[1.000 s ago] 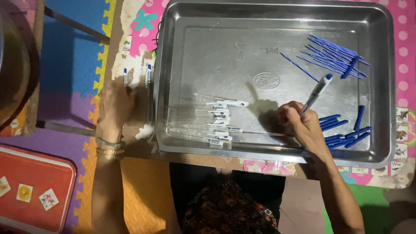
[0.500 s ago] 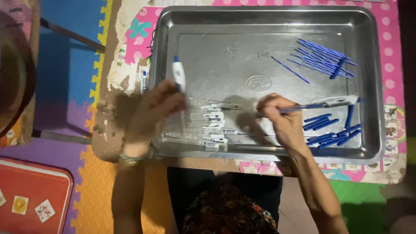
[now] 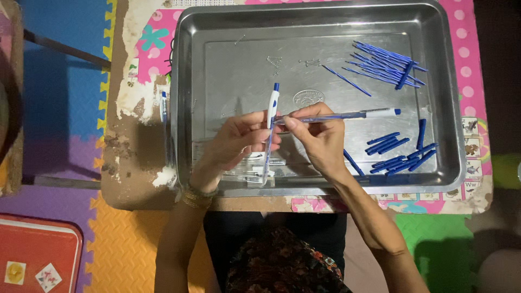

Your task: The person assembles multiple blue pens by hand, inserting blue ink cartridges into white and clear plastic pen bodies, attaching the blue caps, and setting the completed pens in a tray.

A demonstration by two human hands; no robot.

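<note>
My left hand [image 3: 237, 142] holds a clear pen barrel with a white and blue end [image 3: 271, 122] upright over the metal tray [image 3: 217, 65]. My right hand [image 3: 320, 138] pinches a second pen part [image 3: 347, 115], clear with a white and blue tip, lying sideways and pointing right. Its left end meets the upright barrel between my fingertips. Under my hands, several clear pen barrels [image 3: 255, 169] lie near the tray's front edge.
Thin blue refills [image 3: 382, 64] are piled at the tray's far right. Blue pen caps [image 3: 399, 152] lie at its near right. One pen [image 3: 164, 106] rests on the worn table left of the tray. Coloured foam mats and a red case [image 3: 32, 255] surround the table.
My left hand came in from the table's left edge with a pen barrel and rose over the tray. My right hand lifted its pen part and both hands met at the middle.
</note>
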